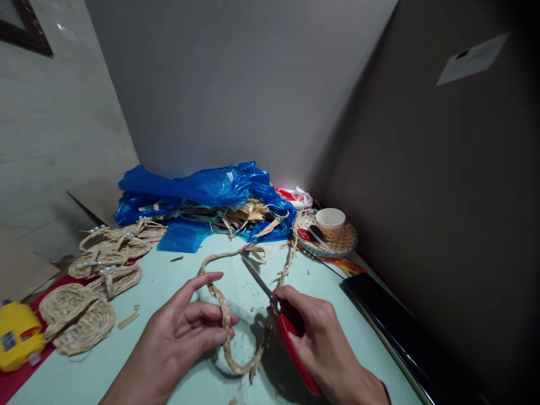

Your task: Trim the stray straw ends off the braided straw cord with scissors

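A braided straw cord hangs in a loop over the table, and my left hand pinches it between the thumb and fingers, index finger stretched out. One end of the cord reaches up and away, finishing in a loose frayed tuft. The other side runs back along the right toward the woven hat. Red-handled scissors are in my right hand, which is closed around the handles. Their blades point up and left, with the tip close below the tuft. Whether the blades touch the straw I cannot tell.
Several woven straw sandals lie on the left, near a yellow tool. At the back is a blue plastic bag with dry leaf strips. On the right are a woven hat bearing a paper cup, and a black glossy object.
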Tool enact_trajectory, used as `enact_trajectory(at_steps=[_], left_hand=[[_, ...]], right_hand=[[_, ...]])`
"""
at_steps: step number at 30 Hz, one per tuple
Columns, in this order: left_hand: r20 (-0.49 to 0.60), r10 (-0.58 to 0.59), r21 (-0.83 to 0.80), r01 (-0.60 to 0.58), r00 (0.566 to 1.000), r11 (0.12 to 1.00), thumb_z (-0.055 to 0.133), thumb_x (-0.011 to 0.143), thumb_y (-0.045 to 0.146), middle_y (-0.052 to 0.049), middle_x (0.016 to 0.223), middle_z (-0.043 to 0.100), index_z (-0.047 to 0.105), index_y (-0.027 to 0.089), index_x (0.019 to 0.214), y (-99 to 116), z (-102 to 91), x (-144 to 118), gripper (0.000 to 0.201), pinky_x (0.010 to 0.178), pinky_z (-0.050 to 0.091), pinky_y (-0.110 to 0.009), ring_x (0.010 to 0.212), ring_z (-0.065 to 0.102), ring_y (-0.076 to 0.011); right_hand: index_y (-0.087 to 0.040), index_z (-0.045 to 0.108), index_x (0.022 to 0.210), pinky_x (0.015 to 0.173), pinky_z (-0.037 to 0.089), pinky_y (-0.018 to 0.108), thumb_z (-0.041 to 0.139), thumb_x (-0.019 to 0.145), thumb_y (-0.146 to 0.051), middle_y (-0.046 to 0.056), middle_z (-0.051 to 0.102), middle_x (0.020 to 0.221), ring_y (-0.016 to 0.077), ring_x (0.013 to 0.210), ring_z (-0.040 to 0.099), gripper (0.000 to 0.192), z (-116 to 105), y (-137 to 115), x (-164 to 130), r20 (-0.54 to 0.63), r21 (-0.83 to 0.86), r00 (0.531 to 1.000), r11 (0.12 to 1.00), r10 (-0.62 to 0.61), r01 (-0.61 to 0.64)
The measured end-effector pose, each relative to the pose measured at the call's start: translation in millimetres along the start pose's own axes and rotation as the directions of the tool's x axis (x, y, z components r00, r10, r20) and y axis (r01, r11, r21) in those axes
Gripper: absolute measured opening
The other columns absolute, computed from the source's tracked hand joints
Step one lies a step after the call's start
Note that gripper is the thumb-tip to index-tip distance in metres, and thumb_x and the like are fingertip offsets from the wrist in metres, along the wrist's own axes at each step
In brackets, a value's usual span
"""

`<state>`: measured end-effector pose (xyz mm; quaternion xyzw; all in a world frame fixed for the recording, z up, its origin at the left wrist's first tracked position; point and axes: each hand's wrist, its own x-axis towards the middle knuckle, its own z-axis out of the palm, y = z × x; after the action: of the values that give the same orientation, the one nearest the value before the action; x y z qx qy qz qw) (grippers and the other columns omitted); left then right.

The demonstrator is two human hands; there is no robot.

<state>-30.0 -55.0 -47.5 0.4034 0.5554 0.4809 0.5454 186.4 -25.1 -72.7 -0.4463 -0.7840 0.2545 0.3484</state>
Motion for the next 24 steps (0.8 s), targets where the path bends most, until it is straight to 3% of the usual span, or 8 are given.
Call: enact_trajectory(at_steps=[8, 11, 14, 19, 24], left_hand=[[0.002, 0.083, 0.013, -0.083, 0.997, 0.996, 0.082, 0.074, 0.033, 0.001, 0.078, 0.079, 0.061, 0.026, 0.125, -5.8, -4.3, 0.9, 0.056, 0.079, 0.052, -0.019, 0.083, 0.071, -0.0158], [0.014, 0.1, 0.004, -0.101, 0.995, 0.995, 0.081, 0.076, 0.035, 0.003, 0.079, 0.078, 0.065, 0.028, 0.121, -5.9, -5.8, -0.2, 0.049, 0.079, 0.051, -0.017, 0.083, 0.069, -0.0142], [0.032, 0.063, -0.017, -0.063, 0.997, 0.998, 0.081, 0.078, 0.037, 0.002, 0.084, 0.077, 0.072, 0.03, 0.11, -6.9, -9.2, -0.3, 0.034, 0.078, 0.051, -0.016, 0.086, 0.067, -0.0147], [0.026, 0.005, -0.106, -0.002, 1.0, 0.994, 0.086, 0.073, 0.036, 0.003, 0.087, 0.076, 0.079, 0.029, 0.086, -6.4, -14.2, 3.9, 0.017, 0.07, 0.054, -0.016, 0.079, 0.064, -0.0142], [-0.047, 0.001, -0.148, -0.008, 0.999, 0.989, 0.093, 0.064, 0.032, 0.002, 0.084, 0.075, 0.08, 0.026, 0.08, 1.1, -17.1, 7.8, 0.021, 0.067, 0.055, -0.014, 0.079, 0.064, -0.0146]], right_hand=[[-0.019, 0.062, 0.083, 0.056, 0.036, 0.022, 0.055, 0.088, -0.021, -0.003, 0.055, 0.064, 0.0122, 0.056, 0.045, 0.009, -7.1, 1.3, 5.9, 0.011, -0.013, 0.994, 0.994, 0.107, -0.107], [-0.018, 0.07, 0.108, 0.058, 0.039, 0.023, 0.057, 0.087, -0.021, -0.003, 0.059, 0.064, 0.0138, 0.055, 0.048, 0.026, -7.1, 5.9, 7.2, 0.041, -0.056, 0.989, 0.989, 0.143, -0.14], [-0.02, 0.067, 0.129, 0.061, 0.041, 0.025, 0.058, 0.083, -0.017, -0.002, 0.063, 0.066, 0.0151, 0.056, 0.051, 0.047, -6.2, 8.6, 8.2, 0.099, -0.126, 0.983, 0.982, 0.156, -0.143], [-0.02, 0.075, 0.093, 0.062, 0.042, 0.024, 0.054, 0.08, -0.012, 0.001, 0.069, 0.07, 0.0147, 0.059, 0.053, 0.026, -6.2, 5.5, 8.5, 0.169, -0.123, 0.974, 0.984, 0.15, -0.13], [-0.02, 0.075, 0.094, 0.062, 0.043, 0.024, 0.055, 0.081, -0.014, -0.001, 0.066, 0.068, 0.0147, 0.059, 0.052, 0.024, -7.0, -2.2, 8.6, 0.151, -0.02, 0.969, 0.981, 0.196, -0.195]])
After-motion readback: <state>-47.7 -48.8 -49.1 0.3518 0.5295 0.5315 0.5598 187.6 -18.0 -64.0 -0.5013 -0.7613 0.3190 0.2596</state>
